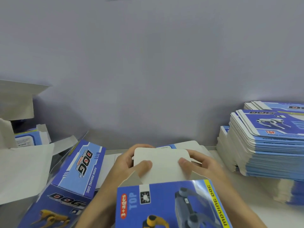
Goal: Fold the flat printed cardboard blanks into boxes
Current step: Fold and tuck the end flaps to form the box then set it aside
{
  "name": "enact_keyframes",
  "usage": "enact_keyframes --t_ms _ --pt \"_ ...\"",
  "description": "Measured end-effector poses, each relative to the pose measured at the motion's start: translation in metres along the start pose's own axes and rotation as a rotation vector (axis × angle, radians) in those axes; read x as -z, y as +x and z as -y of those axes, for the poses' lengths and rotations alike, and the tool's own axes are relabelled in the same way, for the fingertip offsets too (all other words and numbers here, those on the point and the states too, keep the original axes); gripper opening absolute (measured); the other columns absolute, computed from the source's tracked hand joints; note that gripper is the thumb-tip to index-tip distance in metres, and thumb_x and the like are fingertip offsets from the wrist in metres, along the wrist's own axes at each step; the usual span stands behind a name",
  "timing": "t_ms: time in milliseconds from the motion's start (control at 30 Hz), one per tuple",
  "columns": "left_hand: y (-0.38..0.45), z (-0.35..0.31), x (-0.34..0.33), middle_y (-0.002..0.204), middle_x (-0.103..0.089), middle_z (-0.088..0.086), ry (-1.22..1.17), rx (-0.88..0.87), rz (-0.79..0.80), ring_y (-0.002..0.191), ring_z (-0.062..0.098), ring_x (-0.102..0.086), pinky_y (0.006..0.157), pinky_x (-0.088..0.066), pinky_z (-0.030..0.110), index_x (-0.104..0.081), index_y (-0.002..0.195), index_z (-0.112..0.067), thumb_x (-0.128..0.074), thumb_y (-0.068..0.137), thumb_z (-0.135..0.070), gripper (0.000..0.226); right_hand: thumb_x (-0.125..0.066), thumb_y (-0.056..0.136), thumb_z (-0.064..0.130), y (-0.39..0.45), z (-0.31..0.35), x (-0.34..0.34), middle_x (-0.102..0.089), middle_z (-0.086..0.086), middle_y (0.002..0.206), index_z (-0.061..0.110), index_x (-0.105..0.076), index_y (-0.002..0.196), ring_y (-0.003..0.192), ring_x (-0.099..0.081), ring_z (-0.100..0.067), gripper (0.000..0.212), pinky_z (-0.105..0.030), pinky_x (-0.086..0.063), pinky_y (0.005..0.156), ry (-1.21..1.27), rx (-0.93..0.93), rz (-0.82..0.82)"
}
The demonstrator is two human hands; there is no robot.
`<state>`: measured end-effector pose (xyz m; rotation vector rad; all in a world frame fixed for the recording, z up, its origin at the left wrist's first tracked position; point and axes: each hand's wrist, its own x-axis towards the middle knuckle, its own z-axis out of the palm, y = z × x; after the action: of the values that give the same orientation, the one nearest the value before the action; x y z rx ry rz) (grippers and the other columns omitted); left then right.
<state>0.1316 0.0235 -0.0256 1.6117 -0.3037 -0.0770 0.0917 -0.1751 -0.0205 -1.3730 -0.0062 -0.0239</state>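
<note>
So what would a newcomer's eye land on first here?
Front and centre, both hands, left and right, press the white flap of a blue dog-print box. A tall stack of flat blanks rises at the right edge, and a folded box lies at lower left.

The single head view looks forward and down (wide-angle, close in) over the table (263, 216).
</note>
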Motion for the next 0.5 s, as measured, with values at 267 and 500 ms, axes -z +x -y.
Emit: enact_keyframes --t_ms 267,500 --pt "-0.001 0.005 -0.007 0.09 -0.078 -0.002 0.017 -0.052 -0.023 0.078 0.017 -0.076 0.058 -0.056 0.021 -0.073 0.091 -0.045 -0.069 0.072 -0.038 0.021 -0.06 0.095 0.004 -0.0032 0.0018 0.0011 -0.077 -0.01 0.082 0.012 -0.074 0.102 0.064 -0.073 -0.017 0.018 -0.018 -0.052 0.052 0.028 0.027 -0.003" --pt "-0.003 0.0007 -0.0063 0.088 -0.077 0.001 0.041 -0.129 -0.028 0.071 0.017 -0.074 0.056 -0.055 0.021 -0.076 0.09 -0.04 -0.071 0.076 -0.031 0.017 -0.059 0.092 -0.008 -0.0053 0.0043 0.0004 -0.071 -0.008 0.068 0.011 -0.071 0.091 0.052 -0.062 -0.013 0.022 -0.014 -0.048 0.051 0.011 0.067 -0.035"
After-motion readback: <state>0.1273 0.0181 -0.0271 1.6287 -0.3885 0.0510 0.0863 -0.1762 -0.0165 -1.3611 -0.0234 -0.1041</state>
